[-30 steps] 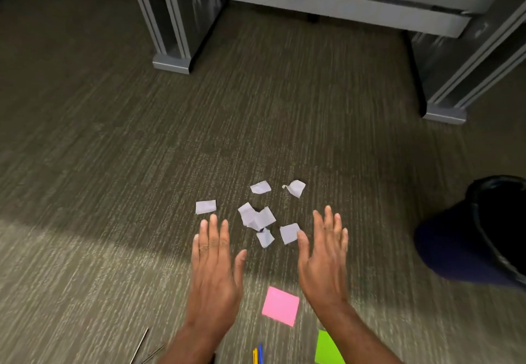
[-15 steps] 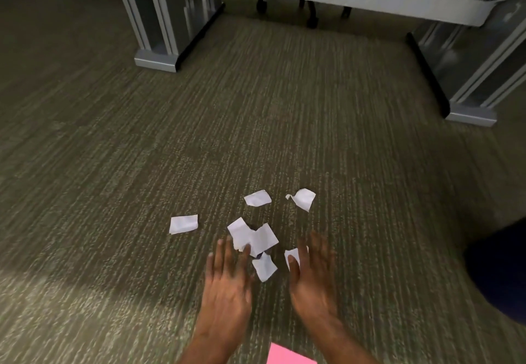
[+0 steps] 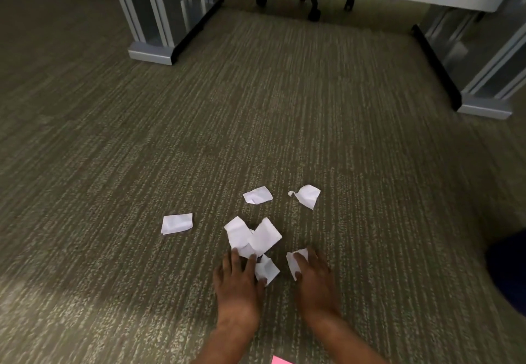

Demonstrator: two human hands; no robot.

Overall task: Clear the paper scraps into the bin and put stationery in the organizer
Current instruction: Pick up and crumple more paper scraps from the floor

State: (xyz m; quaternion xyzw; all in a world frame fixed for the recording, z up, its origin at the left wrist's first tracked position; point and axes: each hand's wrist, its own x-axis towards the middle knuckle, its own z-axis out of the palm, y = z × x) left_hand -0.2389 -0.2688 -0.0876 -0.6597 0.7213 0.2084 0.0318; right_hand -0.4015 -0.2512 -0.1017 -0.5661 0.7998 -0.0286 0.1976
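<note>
Dark bin (image 3: 509, 272) at right edge, contents unseen. White paper scraps (image 3: 264, 235) lie on carpet (image 3: 113, 164); left hand (image 3: 237, 281) fingers spread flat touching them, right hand (image 3: 314, 275) fingers curled, pinching one scrap (image 3: 290, 264).

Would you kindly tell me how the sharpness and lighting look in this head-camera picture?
Head view: the left hand and right hand are slightly motion-blurred, while the paper scraps look crisp; head view: a brighter patch lights the carpet at lower left, the corners darken, and wide-angle distortion tilts the desk legs.
</note>
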